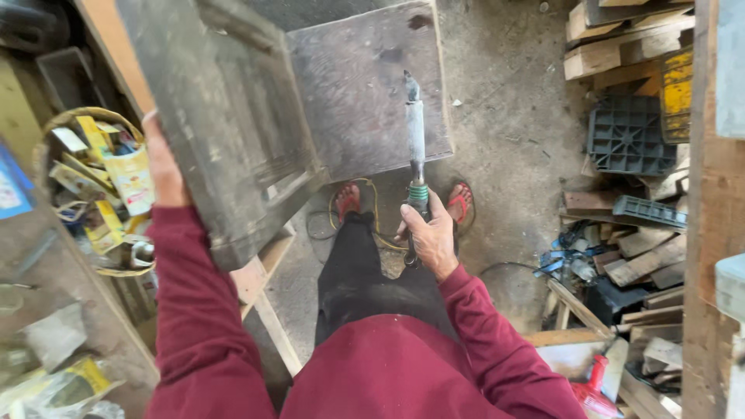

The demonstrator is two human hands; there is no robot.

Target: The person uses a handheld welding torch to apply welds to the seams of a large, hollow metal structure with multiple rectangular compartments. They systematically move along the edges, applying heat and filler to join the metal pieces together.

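My left hand (164, 169) grips the left edge of a weathered grey wooden panel frame (225, 116) and holds it up tilted. My right hand (429, 237) is closed around the green-collared handle of a long hand tool (417, 140) whose whitish shaft and dark tip point away from me, over a flat grey board (365, 85) on the floor. My feet in red sandals (459, 203) stand on the concrete just below the board. I wear dark red sleeves and black trousers.
A basket (97, 178) of yellow packets sits at the left on a cluttered bench. Offcuts of wood (621, 39), a black plastic grid (628, 136) and scrap are piled at the right. A yellow cord (372, 217) loops by my feet. A red tool (594, 392) lies at the lower right.
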